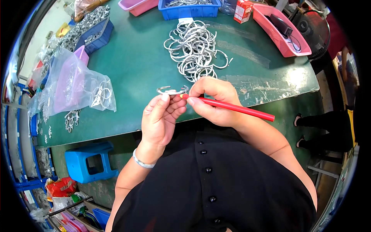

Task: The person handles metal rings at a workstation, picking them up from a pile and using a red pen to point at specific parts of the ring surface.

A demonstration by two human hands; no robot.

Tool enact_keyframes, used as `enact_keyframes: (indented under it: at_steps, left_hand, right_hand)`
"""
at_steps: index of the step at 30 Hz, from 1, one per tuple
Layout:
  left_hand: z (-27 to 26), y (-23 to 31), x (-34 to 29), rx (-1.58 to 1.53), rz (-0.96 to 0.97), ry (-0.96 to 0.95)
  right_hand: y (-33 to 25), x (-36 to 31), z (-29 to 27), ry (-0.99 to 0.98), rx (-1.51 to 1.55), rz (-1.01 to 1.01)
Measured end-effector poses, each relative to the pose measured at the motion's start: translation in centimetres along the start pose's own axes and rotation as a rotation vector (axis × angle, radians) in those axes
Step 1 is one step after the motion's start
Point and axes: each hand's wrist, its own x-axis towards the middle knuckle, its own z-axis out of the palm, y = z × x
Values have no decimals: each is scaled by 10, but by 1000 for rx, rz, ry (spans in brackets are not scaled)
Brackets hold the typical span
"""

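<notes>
My left hand (159,118) pinches a silver open metal ring (170,92) between thumb and fingers, just over the near part of the table. Gripped in my right hand (216,101) is a long red pencil-like stick (239,110), slanting down to the right past my wrist. Its yellowish tip meets the ring or lies right beside it; the fingers hide the exact contact. Beyond my hands lies a heap of similar silver open rings (195,48), tangled together on the green table (135,73).
Blue bins (189,12) (94,36) hold metal parts. A pink basket (284,33) with a dark device stands far right, beside a small red box (243,11). Plastic bags (73,87) lie left. A blue stool (87,162) stands below; another person's legs (326,131) show at right.
</notes>
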Motion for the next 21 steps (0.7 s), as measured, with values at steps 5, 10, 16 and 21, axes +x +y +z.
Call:
enact_keyframes:
  at_steps: [5,10,16,21]
  left_hand:
    - [-1,2,1,21,-5,20]
    - [-6,4,3,-100,-73,28]
    - [-9,3,4,-201,-132,51]
    - [-7,3,4,-225,-150,38]
  right_hand:
    - [0,-2,-5,79,54,96]
    - [3,-4,-10,94,59,87]
    - [0,-4,-8,78,74,93]
    - [-2,-4,-6,75,72,69]
